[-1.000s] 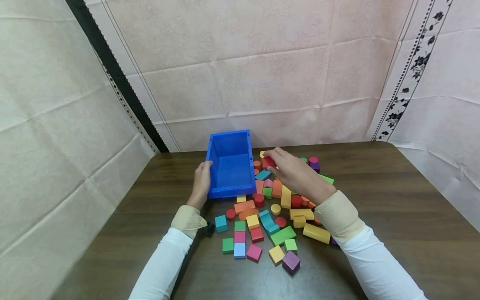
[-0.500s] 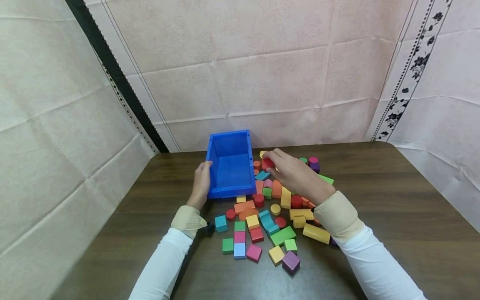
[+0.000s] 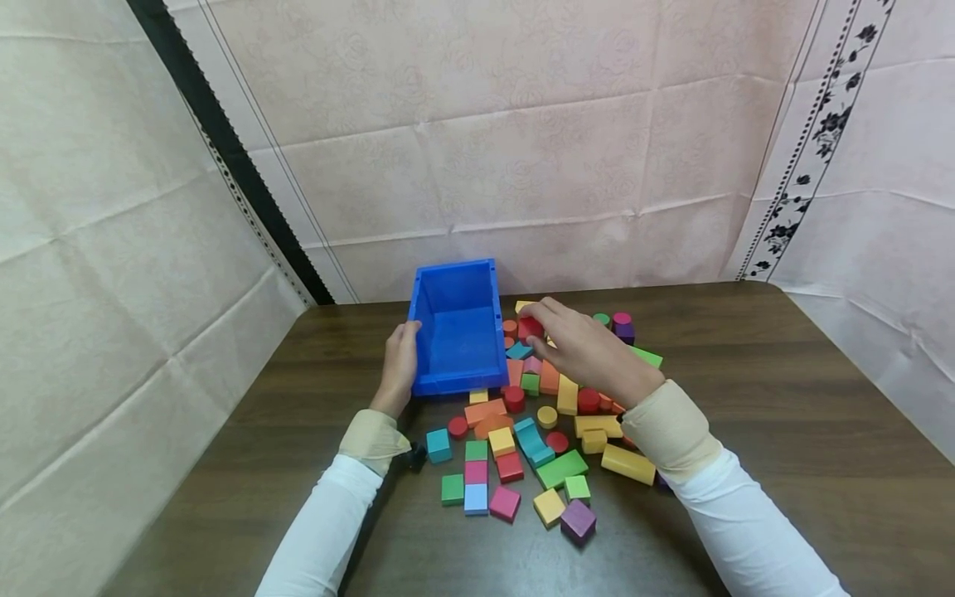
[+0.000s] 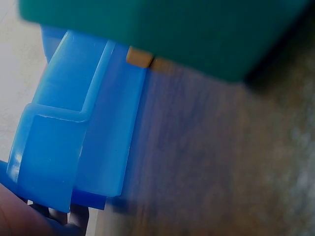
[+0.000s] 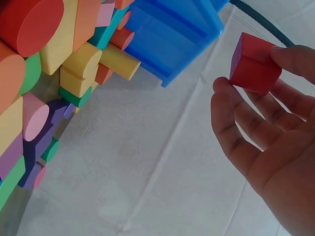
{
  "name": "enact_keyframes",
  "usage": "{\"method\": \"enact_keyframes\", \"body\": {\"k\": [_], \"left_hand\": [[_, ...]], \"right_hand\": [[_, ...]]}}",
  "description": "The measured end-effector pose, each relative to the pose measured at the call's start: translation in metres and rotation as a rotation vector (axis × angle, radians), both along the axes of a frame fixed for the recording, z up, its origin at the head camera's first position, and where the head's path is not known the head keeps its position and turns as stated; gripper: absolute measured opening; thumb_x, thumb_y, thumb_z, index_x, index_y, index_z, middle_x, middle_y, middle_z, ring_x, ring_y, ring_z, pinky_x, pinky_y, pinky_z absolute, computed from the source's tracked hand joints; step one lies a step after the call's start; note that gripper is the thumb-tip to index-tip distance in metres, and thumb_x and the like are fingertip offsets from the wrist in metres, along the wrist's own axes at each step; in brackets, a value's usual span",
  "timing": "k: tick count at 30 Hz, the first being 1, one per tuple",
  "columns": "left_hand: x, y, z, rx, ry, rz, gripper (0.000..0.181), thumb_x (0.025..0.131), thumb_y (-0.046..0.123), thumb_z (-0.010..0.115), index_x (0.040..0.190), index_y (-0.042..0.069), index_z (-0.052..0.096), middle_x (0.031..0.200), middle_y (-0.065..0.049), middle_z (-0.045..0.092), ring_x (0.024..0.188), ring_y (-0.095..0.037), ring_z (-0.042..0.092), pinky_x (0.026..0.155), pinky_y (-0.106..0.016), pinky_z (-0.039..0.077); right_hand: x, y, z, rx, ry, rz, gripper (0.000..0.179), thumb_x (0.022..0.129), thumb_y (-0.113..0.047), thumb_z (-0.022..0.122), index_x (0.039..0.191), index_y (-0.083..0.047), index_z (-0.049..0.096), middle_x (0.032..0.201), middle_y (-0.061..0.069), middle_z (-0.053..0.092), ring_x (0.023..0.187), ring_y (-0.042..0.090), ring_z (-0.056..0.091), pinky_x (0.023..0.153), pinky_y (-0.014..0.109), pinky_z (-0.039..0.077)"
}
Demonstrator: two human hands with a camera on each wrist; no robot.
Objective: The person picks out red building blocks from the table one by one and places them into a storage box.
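A blue plastic bin point(image 3: 461, 336) stands at the back middle of the table, its inside facing me. My left hand point(image 3: 398, 365) grips the bin's left side; in the left wrist view its fingertips point(image 4: 78, 216) show below the bin's edge. To the right of the bin, my right hand point(image 3: 593, 352) pinches a red cube point(image 5: 253, 64) between thumb and fingers. The right wrist view shows the cube held apart from the other blocks. Beneath and around that hand lie several coloured blocks, among them a blue curved block point(image 3: 533, 442) and a yellow half-round block point(image 3: 628, 464).
Loose blocks spread over the wooden table point(image 3: 783, 431), from the bin's right side toward me. A purple cube point(image 3: 578, 522) lies nearest. A blurred green surface point(image 4: 172, 34) covers the top of the left wrist view. Pale cloth point(image 3: 522, 149) hangs behind the table.
My right hand has shifted slightly left, toward the bin, with the red cube in its fingers. The left hand and the bin have stayed in place.
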State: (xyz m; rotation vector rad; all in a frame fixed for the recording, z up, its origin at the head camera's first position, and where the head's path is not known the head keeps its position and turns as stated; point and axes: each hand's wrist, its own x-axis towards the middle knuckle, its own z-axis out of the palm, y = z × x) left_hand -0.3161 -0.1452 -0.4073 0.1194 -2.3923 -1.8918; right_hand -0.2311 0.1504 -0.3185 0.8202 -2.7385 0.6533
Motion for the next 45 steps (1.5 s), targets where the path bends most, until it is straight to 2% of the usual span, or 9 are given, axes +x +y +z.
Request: {"method": "enact_keyframes", "body": {"k": [7,16,26,39,45], "left_hand": [[0.0000,-0.0001,0.0012,0.018,0.008,0.001,0.062,0.110,0.048,0.036,0.149,0.001,0.046,0.149,-0.020,0.050,0.135,-0.039,0.047,0.116,-0.063,0.036],[0.0001,-0.0014,-0.0010,0.009,0.013,-0.002,0.062,0.110,0.049,0.035,0.147,0.001,0.047,0.149,-0.021,0.050,0.134,-0.038,0.048,0.116,-0.063,0.036],[0.0007,0.0002,-0.0007,0.007,0.023,0.003,0.062,0.110,0.050,0.036,0.144,-0.001,0.048,0.148,-0.022,0.050,0.132,-0.039,0.048,0.115,-0.062,0.036],[-0.0003,-0.0024,-0.0009,0.008,0.012,0.004,0.061,0.111,0.048,0.036,0.148,0.001,0.046,0.151,-0.021,0.049,0.135,-0.040,0.048,0.117,-0.064,0.036],[0.0006,-0.0012,-0.0005,-0.003,0.005,0.006,0.063,0.110,0.051,0.036,0.150,0.003,0.045,0.153,-0.019,0.048,0.137,-0.040,0.047,0.117,-0.065,0.035]], "right_hand": [[-0.0011,-0.0012,0.0002,0.005,-0.004,-0.004,0.043,0.103,-0.016,0.070,0.143,-0.005,0.055,0.128,0.013,0.063,0.108,0.030,0.068,0.086,0.039,0.062],[-0.0022,-0.0032,-0.0033,0.010,-0.017,-0.006,0.043,0.103,-0.015,0.070,0.142,-0.006,0.055,0.129,0.013,0.063,0.110,0.027,0.066,0.089,0.041,0.061],[-0.0029,-0.0065,-0.0054,0.020,-0.017,-0.020,0.043,0.103,-0.015,0.070,0.143,-0.006,0.055,0.130,0.014,0.062,0.108,0.026,0.067,0.088,0.040,0.062],[-0.0008,-0.0079,-0.0034,0.008,-0.006,-0.022,0.045,0.103,-0.014,0.069,0.145,-0.006,0.054,0.127,0.014,0.060,0.107,0.029,0.067,0.085,0.039,0.062],[-0.0004,-0.0063,-0.0039,-0.024,-0.006,-0.004,0.045,0.102,-0.010,0.067,0.145,-0.009,0.058,0.126,0.012,0.059,0.103,0.023,0.066,0.084,0.036,0.062]]}}
